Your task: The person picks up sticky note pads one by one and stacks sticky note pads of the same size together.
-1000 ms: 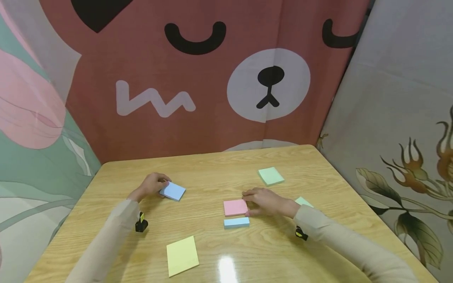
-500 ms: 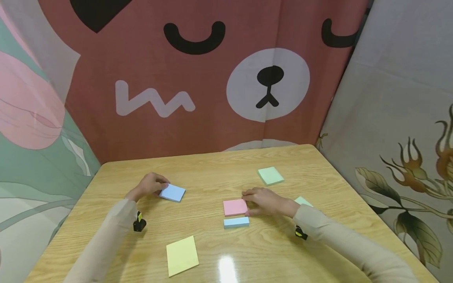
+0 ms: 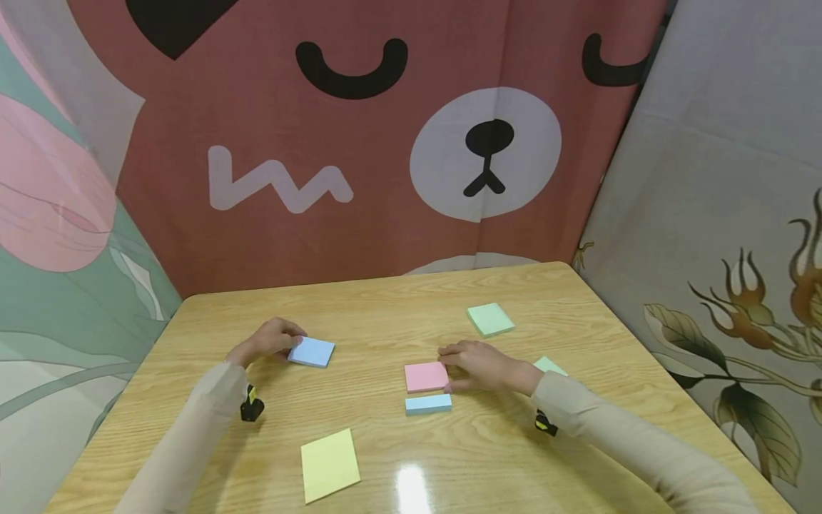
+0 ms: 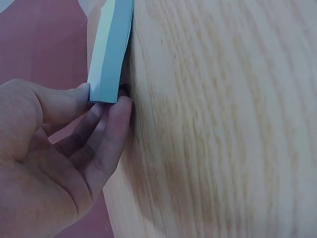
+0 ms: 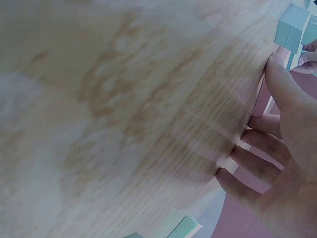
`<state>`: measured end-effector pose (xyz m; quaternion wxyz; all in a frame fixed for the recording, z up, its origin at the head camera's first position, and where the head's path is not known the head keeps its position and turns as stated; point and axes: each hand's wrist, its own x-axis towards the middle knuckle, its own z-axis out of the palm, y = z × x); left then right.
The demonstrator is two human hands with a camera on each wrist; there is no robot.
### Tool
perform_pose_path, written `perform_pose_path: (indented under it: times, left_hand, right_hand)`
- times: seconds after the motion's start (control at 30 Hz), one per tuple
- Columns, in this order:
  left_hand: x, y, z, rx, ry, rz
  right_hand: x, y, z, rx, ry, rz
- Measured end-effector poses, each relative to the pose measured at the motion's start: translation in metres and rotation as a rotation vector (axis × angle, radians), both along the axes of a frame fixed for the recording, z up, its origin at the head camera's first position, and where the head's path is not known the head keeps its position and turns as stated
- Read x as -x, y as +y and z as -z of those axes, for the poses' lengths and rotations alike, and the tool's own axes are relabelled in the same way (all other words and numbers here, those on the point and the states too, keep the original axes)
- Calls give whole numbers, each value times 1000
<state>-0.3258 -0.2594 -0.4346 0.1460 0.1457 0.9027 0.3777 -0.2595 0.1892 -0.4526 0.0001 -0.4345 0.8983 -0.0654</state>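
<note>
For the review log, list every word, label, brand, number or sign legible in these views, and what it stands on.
None: no readable text in any view.
Blue pad, pink pad, light blue block, yellow pad, green pad: no lettering shows.
Red-brown backdrop: white zigzag, apparently a drawn shape.
Black-and-yellow wrist device: too small to tell any marking.
</note>
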Motion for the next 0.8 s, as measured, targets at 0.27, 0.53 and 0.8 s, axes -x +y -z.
perform_pose_path:
  times: [0.27,0.53,0.8]
  left_hand:
    - [-2,-3,-4,-53,-32,20]
    - [-2,-2,-7,-147,-70,31]
    - [-2,0,-4,-203,-99,47]
  right_hand:
    - [0,1,0,15,9,-9]
    - [0,1,2,11,22,-11]
    - [0,0,2,7,27,-21]
